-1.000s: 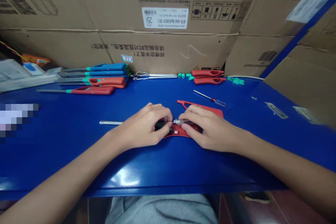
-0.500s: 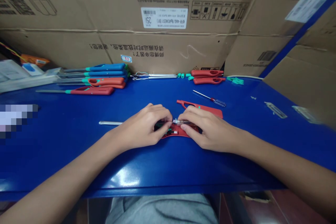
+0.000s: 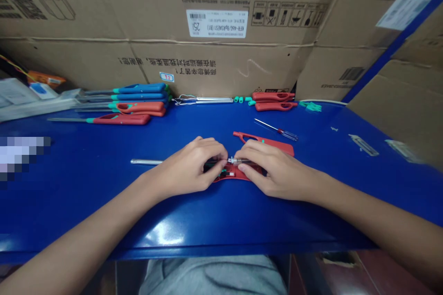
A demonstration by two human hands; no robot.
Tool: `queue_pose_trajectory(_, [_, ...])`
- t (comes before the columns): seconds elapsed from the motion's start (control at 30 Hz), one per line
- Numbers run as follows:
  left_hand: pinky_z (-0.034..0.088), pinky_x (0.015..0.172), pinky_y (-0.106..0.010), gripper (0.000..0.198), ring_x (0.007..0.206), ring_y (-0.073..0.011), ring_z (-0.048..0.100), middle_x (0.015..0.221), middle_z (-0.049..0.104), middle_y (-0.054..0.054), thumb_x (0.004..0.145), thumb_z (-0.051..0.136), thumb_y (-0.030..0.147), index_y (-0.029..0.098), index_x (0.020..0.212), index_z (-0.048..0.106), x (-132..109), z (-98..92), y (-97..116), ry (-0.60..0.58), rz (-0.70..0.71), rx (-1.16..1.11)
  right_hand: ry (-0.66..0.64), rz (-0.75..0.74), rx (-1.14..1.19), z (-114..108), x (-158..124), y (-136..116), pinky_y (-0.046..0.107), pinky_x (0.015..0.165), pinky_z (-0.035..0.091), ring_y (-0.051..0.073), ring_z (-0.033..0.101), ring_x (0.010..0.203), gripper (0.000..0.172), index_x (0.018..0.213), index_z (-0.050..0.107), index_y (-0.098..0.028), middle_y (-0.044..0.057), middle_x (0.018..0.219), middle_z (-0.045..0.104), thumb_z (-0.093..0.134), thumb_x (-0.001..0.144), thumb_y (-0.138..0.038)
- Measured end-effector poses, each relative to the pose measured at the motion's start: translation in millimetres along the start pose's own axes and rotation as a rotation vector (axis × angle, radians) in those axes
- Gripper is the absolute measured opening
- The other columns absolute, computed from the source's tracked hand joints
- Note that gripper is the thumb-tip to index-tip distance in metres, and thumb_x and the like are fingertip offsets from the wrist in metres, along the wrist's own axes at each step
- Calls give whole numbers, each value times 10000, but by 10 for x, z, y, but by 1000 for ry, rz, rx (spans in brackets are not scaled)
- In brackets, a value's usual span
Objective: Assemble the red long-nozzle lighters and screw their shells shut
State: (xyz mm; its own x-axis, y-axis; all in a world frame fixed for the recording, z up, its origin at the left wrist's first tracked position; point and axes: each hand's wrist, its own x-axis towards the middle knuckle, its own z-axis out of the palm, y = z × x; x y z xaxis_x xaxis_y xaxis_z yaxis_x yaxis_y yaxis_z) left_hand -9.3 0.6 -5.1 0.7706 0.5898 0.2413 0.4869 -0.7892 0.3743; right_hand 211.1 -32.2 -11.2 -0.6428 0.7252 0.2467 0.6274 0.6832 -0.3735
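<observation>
At the middle of the blue metal surface [image 3: 86, 179], your left hand [image 3: 188, 166] and right hand [image 3: 277, 170] curve toward each other over an open red plastic lighter shell [image 3: 231, 175]. The shell lies flat, with small green and dark parts seated inside it. Your fingers [image 3: 221, 154] are clenched rather than released: those of both hands close around a small silver metal fitting [image 3: 238, 160] at the shell's upper edge, though they hide part of it. A second red plastic shell [image 3: 266, 144] lies just behind your right hand, and a slim silver metal tube [image 3: 145, 162] lies just beside your left hand, pointing toward it.

Farther back sits a thin screwdriver with a red-and-clear handle [image 3: 277, 129]. Toward the back left corner, long blue-and-green lighters [image 3: 138, 88] lie stacked, with long red-and-green lighters [image 3: 121, 120] in front of them. Along the back edge lie silver tubes with fine wires [image 3: 204, 100], long red lighter shells [image 3: 273, 97], and pale green plastic bits [image 3: 313, 107]. Brown cardboard cartons [image 3: 207, 9] stand behind the back edge.
</observation>
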Motion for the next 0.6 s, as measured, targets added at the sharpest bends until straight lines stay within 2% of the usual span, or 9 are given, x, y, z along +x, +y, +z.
queue_pose_trajectory(0.6, [386, 755, -290, 155, 763, -147, 539, 794, 621, -8, 888, 460, 151, 169, 850, 609, -6, 16, -7, -10, 6, -16, -18, -3, -12, 5, -12, -3, 369, 852, 486, 207, 577, 963, 227, 1092, 609, -138, 102, 1026, 608, 433, 970, -214])
